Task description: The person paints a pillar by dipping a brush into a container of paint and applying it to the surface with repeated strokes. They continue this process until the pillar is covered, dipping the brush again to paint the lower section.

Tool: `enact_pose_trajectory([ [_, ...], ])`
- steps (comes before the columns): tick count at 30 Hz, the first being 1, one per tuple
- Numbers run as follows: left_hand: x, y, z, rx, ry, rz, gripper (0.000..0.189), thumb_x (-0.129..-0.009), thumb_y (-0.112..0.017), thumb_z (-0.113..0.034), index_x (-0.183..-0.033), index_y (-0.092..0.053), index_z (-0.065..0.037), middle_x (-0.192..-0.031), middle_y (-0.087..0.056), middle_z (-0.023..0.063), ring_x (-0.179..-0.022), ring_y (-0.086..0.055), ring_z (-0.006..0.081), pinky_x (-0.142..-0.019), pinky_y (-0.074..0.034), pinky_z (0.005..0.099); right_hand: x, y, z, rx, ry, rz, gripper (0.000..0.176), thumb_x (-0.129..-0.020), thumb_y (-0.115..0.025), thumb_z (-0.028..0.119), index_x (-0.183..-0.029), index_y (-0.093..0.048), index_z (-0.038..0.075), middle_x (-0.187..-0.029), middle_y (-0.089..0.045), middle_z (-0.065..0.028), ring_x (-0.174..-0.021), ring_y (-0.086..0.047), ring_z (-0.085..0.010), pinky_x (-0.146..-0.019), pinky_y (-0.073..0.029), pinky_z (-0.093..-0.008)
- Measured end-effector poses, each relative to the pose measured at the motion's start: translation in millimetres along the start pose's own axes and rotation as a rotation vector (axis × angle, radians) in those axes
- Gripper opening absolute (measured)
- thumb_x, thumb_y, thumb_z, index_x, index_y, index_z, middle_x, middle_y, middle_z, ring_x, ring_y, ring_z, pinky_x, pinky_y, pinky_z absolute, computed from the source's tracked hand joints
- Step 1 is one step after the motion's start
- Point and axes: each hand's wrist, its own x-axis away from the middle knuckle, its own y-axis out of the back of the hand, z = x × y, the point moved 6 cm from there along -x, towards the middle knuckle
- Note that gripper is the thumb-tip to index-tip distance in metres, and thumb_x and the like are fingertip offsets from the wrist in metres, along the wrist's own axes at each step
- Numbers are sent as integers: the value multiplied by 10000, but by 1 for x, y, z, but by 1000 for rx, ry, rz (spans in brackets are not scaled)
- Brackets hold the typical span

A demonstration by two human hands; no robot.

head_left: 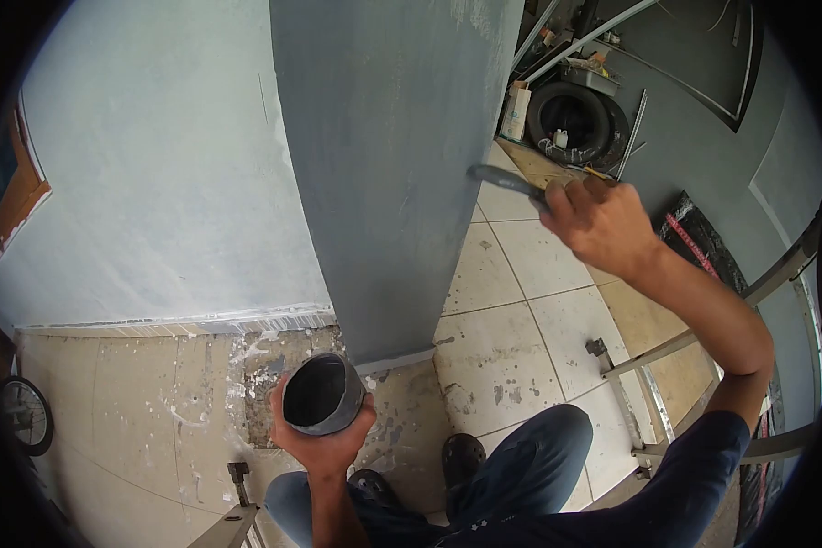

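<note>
The brush (511,181), right of centre in the frame, is gripped in the right hand (603,224), its fingers curled closed around the handle, and its tip is carried over the right edge of the grey pillar (384,183); whether the bristles are pressed against the surface cannot be told. The work along this edge would probably be done best with light, even strokes drawn lengthwise, the tip kept nearly flat and only lightly loaded, so that drips onto the tiled floor (493,347) are avoided. The patchy, paler area at the top of the pillar might call for another pass. The cup (349,413), at lower centre-left, is held from below and around its sides by the left hand (322,447), thumb and fingers wrapped apart on opposite sides; its inside is dark, and the level of its contents cannot be made out. It would be wise for its mouth to be kept upward and near the pillar's foot. The right forearm is slanted from the elbow at the right of the frame up and leftward to the wrist, while the left forearm is raised almost straight from the bottom edge.
</note>
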Motion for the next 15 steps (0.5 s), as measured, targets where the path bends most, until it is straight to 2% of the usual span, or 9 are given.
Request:
enact_pose_trajectory([
  [1, 0, 0, -3, 8, -20, 6, 745, -540, -898, -158, -1176, -561, 33, -977, -720, 110, -852, -724, 197, -813, -575, 338, -6, 10, -16, 15, -62, -31, 206, -865, -672, 200, -851, -605, 5, -630, -565, -55, -557, -616, -205, -424, -462, -328],
  [3, 1, 0, -3, 20, -37, 16, 753, -538, -899, -165, -1181, -559, 33, -977, -721, 108, -852, -725, 197, -810, -575, 338, -18, 27, -41, 88, -123, -106, 233, -868, -702, 245, -825, -579, 52, -645, -573, -46, -569, -620, -203, -425, -457, -343],
  [7, 1, -1, 0, -13, 1, 18, 759, -539, -899, -159, -1190, -559, 34, -982, -722, 109, -858, -726, 197, -814, -575, 337, -27, 46, -61, 186, -189, -229, 251, -884, -710, 274, -828, -572, 71, -659, -573, -27, -555, -611, -194, -428, -464, -342],
  [11, 1, 1, -2, 4, -11, 21, 762, -538, -899, -157, -1196, -560, 27, -985, -722, 108, -863, -725, 199, -814, -576, 337, -9, 22, -22, 138, -141, -134, 230, -891, -676, 220, -866, -597, 5, -630, -561, -48, -540, -610, -185, -420, -461, -324],
  [13, 1, 2, -3, 5, -22, 19, 763, -538, -899, -157, -1197, -560, 25, -987, -721, 107, -867, -724, 200, -814, -576, 337, 2, 3, 8, 179, -50, -68, 198, -845, -666, 159, -851, -607, -30, -609, -549, -49, -527, -598, -176, -417, -461, -313],
  [14, 1, 3, -4, 11, -35, 19, 763, -539, -899, -157, -1198, -560, 24, -989, -721, 106, -870, -724, 202, -814, -576, 336, 6, -6, 18, 131, -64, 19, 156, -796, -659, 121, -817, -612, -26, -604, -548, -43, -521, -594, -175, -414, -461, -314],
  [15, 1, 3, -3, 9, -36, 18, 763, -539, -899, -157, -1198, -560, 24, -989, -721, 106, -870, -724, 202, -814, -576, 336, 8, -7, 23, 131, -64, 16, 156, -796, -659, 121, -817, -612, -26, -604, -548, -43, -521, -594, -175, -414, -461, -314],
])
